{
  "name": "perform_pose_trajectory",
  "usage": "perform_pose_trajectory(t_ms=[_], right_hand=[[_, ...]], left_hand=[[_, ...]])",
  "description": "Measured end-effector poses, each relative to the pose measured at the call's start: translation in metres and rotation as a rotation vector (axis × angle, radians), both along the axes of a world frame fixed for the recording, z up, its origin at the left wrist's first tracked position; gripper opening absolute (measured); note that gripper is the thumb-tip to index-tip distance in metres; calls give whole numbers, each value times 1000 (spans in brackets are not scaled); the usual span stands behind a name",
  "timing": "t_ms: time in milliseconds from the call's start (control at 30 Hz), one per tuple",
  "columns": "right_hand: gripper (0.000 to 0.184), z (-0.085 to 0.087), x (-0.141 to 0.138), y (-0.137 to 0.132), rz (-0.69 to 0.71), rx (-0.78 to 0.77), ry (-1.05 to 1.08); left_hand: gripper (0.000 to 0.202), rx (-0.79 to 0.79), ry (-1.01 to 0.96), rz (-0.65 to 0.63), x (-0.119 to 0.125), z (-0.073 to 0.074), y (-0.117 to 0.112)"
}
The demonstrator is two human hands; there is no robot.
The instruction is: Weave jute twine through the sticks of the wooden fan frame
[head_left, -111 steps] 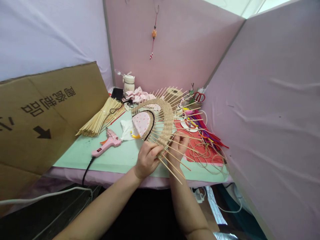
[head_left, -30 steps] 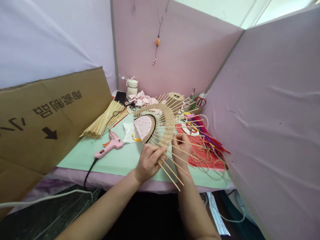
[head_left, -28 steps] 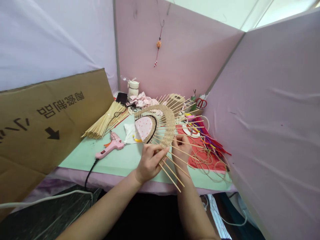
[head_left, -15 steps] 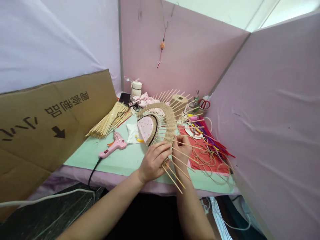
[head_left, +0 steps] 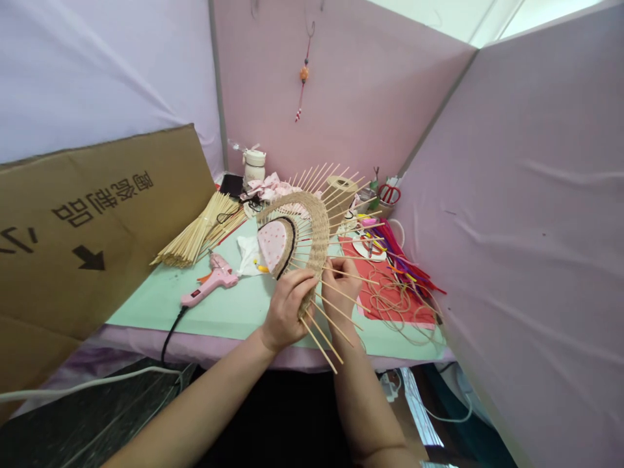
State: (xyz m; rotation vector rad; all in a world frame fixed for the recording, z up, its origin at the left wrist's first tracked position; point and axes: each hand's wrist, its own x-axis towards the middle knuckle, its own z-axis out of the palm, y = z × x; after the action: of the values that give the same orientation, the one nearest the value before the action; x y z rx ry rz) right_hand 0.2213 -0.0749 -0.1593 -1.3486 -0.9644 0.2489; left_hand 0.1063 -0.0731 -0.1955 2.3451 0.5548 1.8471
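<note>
A half-round fan (head_left: 319, 227) of thin sticks is woven with a wide tan twine band; its inner part is pink dotted cloth edged with a dark line. My left hand (head_left: 291, 309) grips the lower end of the woven band, fingers over the front. At the band's outer edge, my right hand (head_left: 342, 286) is closed in a pinch among the sticks, apparently on the tan twine; its fingertips are partly hidden. Bare stick ends fan out past both hands. Loose twine (head_left: 390, 296) lies in loops to the right of my right hand.
A pink glue gun (head_left: 209, 286) with a black cord lies on the left of the pale green table (head_left: 229, 318). Behind it are a stick bundle (head_left: 195, 234) and a white bottle (head_left: 254, 166). A red cloth (head_left: 419, 315), pipe cleaners (head_left: 414, 266) and scissors (head_left: 390, 194) are at right.
The whole view has shifted slightly, so everything sits a little further left and higher. Both hands keep their hold, with the fan's lower woven end showing more beside my left hand.
</note>
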Motion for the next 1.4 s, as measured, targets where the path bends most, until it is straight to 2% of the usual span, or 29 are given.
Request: perform_pose_trajectory(t_ms=[233, 467, 667, 867, 1067, 1233, 1400], right_hand=[[28, 5, -1, -1, -19, -24, -9], [27, 1, 4, -3, -23, -42, -24], [36, -3, 14, -16, -5, -54, -57], [36, -6, 28, -32, -49, -53, -79], [32, 5, 38, -60, -48, 2, -91], [30, 18, 41, -82, 81, -76, 10], [30, 30, 41, -93, 165, -118, 48]], left_hand=[[42, 27, -36, 48, 1, 0, 1], [31, 71, -96, 44, -4, 3, 0], [32, 70, -106, 48, -5, 3, 0], [25, 88, -94, 54, -6, 7, -1], [22, 71, -82, 63, -6, 3, 0], [26, 68, -80, 53, -6, 2, -1], [26, 66, -91, 51, -6, 5, -1]])
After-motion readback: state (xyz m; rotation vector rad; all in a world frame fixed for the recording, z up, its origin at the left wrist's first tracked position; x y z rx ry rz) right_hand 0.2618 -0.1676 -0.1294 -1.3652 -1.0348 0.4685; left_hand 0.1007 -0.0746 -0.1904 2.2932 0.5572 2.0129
